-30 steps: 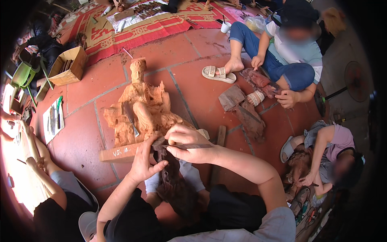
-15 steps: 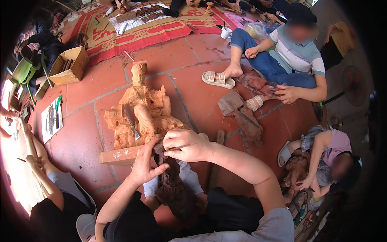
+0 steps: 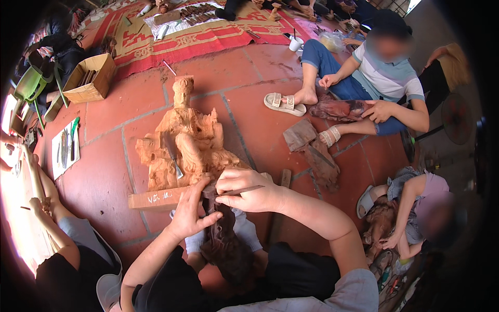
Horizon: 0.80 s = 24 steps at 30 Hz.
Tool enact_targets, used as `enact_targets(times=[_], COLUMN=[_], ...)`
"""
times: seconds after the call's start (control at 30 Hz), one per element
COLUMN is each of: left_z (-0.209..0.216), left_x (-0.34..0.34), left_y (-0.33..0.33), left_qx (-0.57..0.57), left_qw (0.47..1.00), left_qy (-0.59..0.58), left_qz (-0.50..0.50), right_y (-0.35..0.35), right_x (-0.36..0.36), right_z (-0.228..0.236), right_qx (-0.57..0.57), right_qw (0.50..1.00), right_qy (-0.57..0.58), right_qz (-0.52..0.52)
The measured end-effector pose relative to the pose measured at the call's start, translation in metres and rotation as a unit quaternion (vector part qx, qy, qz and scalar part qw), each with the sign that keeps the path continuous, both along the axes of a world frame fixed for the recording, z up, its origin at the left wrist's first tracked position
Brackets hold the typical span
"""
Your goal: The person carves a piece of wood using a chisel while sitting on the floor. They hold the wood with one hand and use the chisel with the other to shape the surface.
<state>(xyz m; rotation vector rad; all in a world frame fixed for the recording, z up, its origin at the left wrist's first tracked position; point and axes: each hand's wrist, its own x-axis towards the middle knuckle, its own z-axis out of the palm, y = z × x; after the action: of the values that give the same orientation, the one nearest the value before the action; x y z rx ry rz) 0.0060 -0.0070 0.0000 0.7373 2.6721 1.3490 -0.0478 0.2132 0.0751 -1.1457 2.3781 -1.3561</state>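
Note:
A dark brown wood carving (image 3: 224,247) stands between my legs, its top end leaning toward the pale carved figure. My left hand (image 3: 191,212) steadies that top end, fingers behind it and thumb across its near side. In my right hand (image 3: 243,188) is a slim dark carving tool (image 3: 250,190), pinched close to the top of the dark carving; its tip is hidden by my fingers. Just beyond both hands sits the seated figure of pale orange wood (image 3: 188,140) on a block base. A flat-bladed chisel (image 3: 173,160) rests against its front.
Across to the right, a person (image 3: 384,78) sits holding a dark carving (image 3: 338,108); wood blocks (image 3: 312,151) lie nearby. Tools lie on a white sheet (image 3: 58,165) at left. A cardboard box (image 3: 93,92) and red patterned mat (image 3: 192,48) are farther back. Another person (image 3: 416,208) works at right.
The tool in my right hand has turned, so its back end now sticks out to the right past my knuckles. My left hand keeps its hold on the dark carving.

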Motion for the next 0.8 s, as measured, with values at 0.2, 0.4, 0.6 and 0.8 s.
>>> enact_targets(times=[0.2, 0.4, 0.6, 0.8], left_z=[0.000, 0.000, 0.000, -0.005], left_x=[0.000, -0.001, -0.001, -0.001], left_y=[-0.001, 0.001, 0.004, -0.001], left_qx=[-0.002, -0.001, 0.003, 0.021], left_qw=[1.000, 1.000, 1.000, 0.999], left_qy=[0.016, 0.009, 0.015, 0.022], left_qz=[0.000, 0.001, 0.000, 0.012], right_y=[0.002, -0.003, 0.005, 0.000], right_x=[-0.010, 0.003, 0.003, -0.006], right_z=[-0.002, -0.007, 0.001, -0.006], right_qx=[0.019, -0.021, -0.016, 0.014], right_qw=[1.000, 0.998, 1.000, 0.996], right_qy=[-0.004, 0.053, -0.003, -0.077], right_qz=[0.008, -0.006, -0.012, -0.033])
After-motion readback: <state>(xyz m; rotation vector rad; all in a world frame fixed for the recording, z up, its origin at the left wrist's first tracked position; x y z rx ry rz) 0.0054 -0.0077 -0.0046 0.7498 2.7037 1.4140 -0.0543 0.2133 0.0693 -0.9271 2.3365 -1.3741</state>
